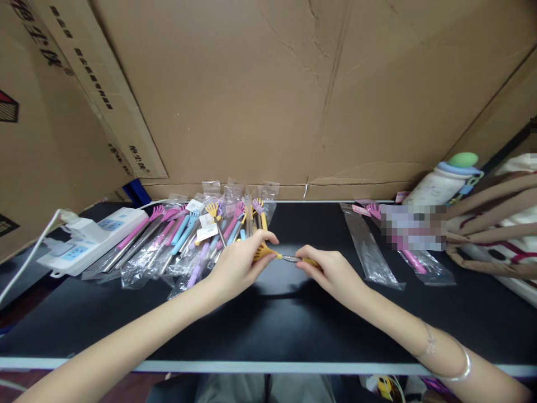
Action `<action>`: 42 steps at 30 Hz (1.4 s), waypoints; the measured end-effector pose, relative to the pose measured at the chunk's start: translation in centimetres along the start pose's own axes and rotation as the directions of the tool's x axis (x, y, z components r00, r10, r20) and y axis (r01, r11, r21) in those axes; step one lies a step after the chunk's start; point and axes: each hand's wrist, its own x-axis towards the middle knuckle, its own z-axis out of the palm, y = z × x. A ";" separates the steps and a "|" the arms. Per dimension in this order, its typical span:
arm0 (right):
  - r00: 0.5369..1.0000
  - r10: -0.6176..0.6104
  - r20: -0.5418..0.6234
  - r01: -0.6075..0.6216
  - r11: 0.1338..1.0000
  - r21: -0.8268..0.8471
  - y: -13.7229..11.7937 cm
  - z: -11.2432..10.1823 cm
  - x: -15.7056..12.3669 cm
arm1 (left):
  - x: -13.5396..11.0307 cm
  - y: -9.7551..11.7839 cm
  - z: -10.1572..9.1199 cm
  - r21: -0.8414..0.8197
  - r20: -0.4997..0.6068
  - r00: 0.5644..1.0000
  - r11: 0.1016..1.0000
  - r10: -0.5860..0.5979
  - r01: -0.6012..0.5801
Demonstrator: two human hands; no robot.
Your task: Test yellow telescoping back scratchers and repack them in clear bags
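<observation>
Pinching one scratcher [289, 258] above the table [268, 336], the left hand [237, 260] on its head [260, 251] and the right hand [333, 270] on its handle [311, 261] could, by pulling off-line, bend the slim metal shaft [290, 258] between them.

Both forearms are bare and converge toward the centre. The left forearm [142, 330] rises from the lower left; the right forearm [390, 319] rises from the lower right. The left wrist [210, 288] and right wrist [363, 299] are near level with each other. The left hand [247, 257] points rightward, its thumb [262, 267] below and index finger [266, 237] above, in a closed grip. The right hand [321, 266] points leftward, fingers [308, 253] pinched together. The hands face each other, near but apart.
</observation>
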 end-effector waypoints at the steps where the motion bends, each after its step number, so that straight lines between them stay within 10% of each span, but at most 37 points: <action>1: 0.999 0.030 0.017 -0.032 0.997 0.067 0.2 0.1 0.0 | 0.0 0.0 0.0 -0.040 0.010 1.000 0.999 -0.021 0.021; 7: 0.985 0.168 0.047 -0.166 0.818 0.551 1.3 0.5 0.8 | 0.5 -0.1 -1.2 -0.438 0.038 0.999 0.898 -0.026 0.040; 12: 0.964 0.263 0.022 -0.174 0.573 0.801 0.6 0.1 1.9 | 0.6 0.1 -0.4 -0.429 0.100 0.994 0.899 -0.051 0.089; 18: 0.961 0.277 0.018 -0.179 0.571 0.801 -1.0 -0.2 2.8 | 0.6 1.0 2.0 -0.261 0.264 0.964 0.961 -0.022 0.093; 33: 0.934 0.327 0.143 -0.291 0.467 0.835 1.3 1.1 3.1 | 0.4 -0.2 4.2 -0.506 0.353 0.932 0.821 -0.084 0.265; 42: 0.972 0.204 0.121 -0.216 0.552 0.806 1.4 2.2 2.9 | -0.1 -0.3 4.5 -0.522 0.351 0.933 0.809 -0.084 0.269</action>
